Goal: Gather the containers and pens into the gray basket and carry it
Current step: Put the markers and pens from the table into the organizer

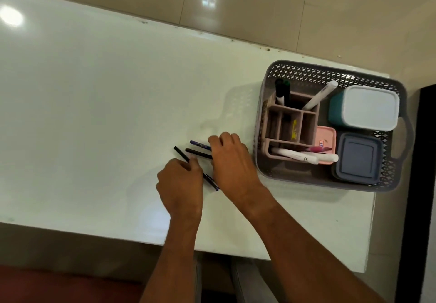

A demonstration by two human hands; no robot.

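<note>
Both your hands are down on the white table (94, 95), working the loose pens left of the gray basket (330, 76). Your left hand (181, 184) has its fingers curled together around a black pen (181, 154), thumb and forefinger pinching the shaft; the pen's far tip sticks out up-left, its near end comes out below the hand beside a blue pen end (213, 182). Your right hand (232, 161) lies palm-down, fingers bent and close together, over the right ends of two more pens: a blue pen (199, 145) farther from you and a second black pen (198, 153) just nearer. Can't tell if that hand actually grips either or only rests on them. Basket sits at the table's right end, near the far corner, handle (407, 135) pointing right past the edge. Inside it: a pink divided organizer (290, 118) on the left with markers (283, 90) upright in its back compartment and a white marker (319, 96) leaning right, more white markers (304, 156) lying across its front tray; a teal container with white lid (369, 107) at back right; a gray-blue lidded container (358, 158) at front right; a pink lid (326, 137) between organizer and gray-blue container.
</note>
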